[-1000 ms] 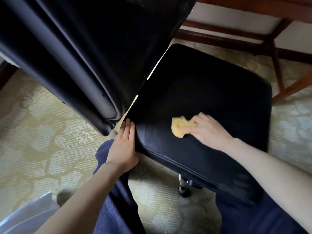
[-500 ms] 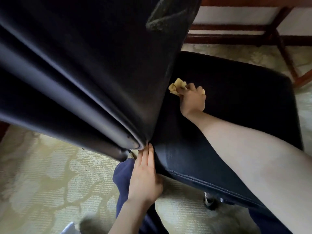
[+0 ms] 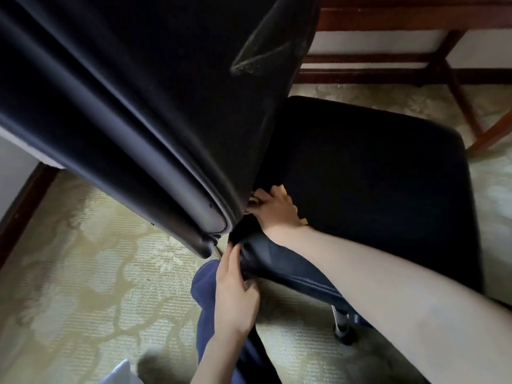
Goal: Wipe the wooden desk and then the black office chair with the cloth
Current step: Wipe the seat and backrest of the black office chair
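The black office chair fills the view: its backrest [image 3: 144, 101] leans across the upper left and its seat [image 3: 374, 184] lies at the centre right. My right hand [image 3: 279, 212] presses a yellow cloth [image 3: 256, 196] onto the seat's near-left corner, right where the seat meets the backrest. Only small bits of the cloth show around my fingers. My left hand [image 3: 235, 295] grips the seat's near corner edge from below, thumb on the leather.
The wooden desk's legs and crossbars [image 3: 454, 76] stand behind the chair at the top right. Patterned beige carpet [image 3: 83, 273] covers the floor. My knee in blue trousers [image 3: 207, 278] is under the seat edge. The chair's chrome post [image 3: 340, 322] shows below the seat.
My right hand has drawn the cloth back along the seam toward the near-left corner of the seat. My left hand has closed more around the seat's corner edge.
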### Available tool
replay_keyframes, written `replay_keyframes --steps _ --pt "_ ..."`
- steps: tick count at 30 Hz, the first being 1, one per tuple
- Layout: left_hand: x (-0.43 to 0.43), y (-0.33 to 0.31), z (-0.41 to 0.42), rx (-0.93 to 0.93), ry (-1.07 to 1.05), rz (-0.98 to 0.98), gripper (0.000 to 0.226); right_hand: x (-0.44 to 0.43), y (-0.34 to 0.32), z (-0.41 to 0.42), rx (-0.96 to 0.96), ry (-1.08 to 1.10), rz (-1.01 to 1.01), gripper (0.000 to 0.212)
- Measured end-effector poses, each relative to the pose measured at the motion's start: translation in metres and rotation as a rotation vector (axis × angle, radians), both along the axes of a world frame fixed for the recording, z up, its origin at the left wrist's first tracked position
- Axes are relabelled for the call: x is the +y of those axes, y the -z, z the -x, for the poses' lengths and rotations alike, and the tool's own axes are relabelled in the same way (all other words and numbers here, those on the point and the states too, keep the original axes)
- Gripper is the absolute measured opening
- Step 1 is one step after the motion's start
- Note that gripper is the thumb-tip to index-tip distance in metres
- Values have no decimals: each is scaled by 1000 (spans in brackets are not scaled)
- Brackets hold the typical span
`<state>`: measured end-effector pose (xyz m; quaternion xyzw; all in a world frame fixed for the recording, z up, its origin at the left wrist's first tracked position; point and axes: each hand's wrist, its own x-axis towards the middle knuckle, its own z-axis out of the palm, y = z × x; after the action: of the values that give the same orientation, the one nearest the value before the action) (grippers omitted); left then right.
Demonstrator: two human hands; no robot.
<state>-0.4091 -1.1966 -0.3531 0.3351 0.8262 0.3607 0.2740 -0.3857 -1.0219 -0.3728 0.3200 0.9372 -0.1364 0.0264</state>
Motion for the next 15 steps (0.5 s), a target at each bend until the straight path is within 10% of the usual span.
replay_keyframes --steps 15 --pt "-6 -22 -21 87 87 165 61 -52 -12 -143 163 -355 48 22"
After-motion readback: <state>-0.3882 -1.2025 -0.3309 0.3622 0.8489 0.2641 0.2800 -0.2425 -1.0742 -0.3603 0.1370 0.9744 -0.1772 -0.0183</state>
